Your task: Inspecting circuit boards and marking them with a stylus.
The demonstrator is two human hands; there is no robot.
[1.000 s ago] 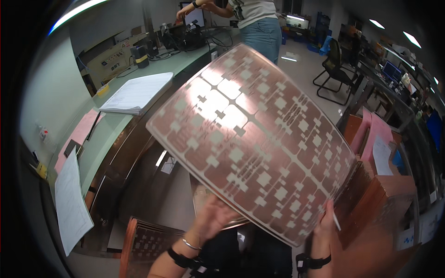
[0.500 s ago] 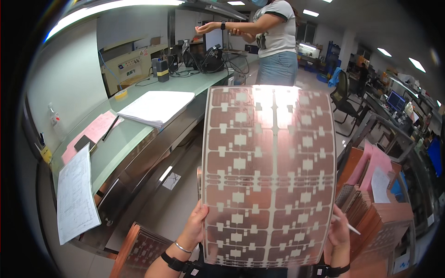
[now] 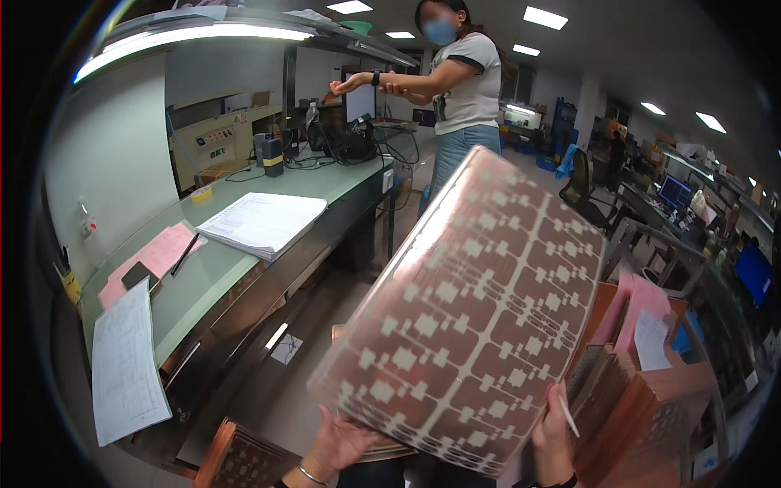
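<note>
Head view looking down: what fills most of it is the copper-coloured flexible circuit sheet (image 3: 468, 313), patterned with pale squares and traces, which I hold up in front of me, tilted so its top leans away to the right and catches the ceiling light. Behind it on my left runs the long green-topped workbench (image 3: 244, 268), with a stack of white paper (image 3: 264, 221) on it, pink slips and a loose printed sheet (image 3: 124, 362) at the near end. On my right stands a rack of similar brown sheets (image 3: 643, 398) on edge. Farther off another person (image 3: 460, 89) stands at the bench end, arms raised.

My left hand (image 3: 342, 443) lies under the sheet's lower edge, fingers spread flat against its back, propping it. My right hand (image 3: 555, 427) pinches the lower right corner, a thin white pen-like stick between its fingers.

As I judge it, I am inspecting the sheet under the light. Any next move calls for keeping both edges supported, so the thin sheet neither creases nor sags.
</note>
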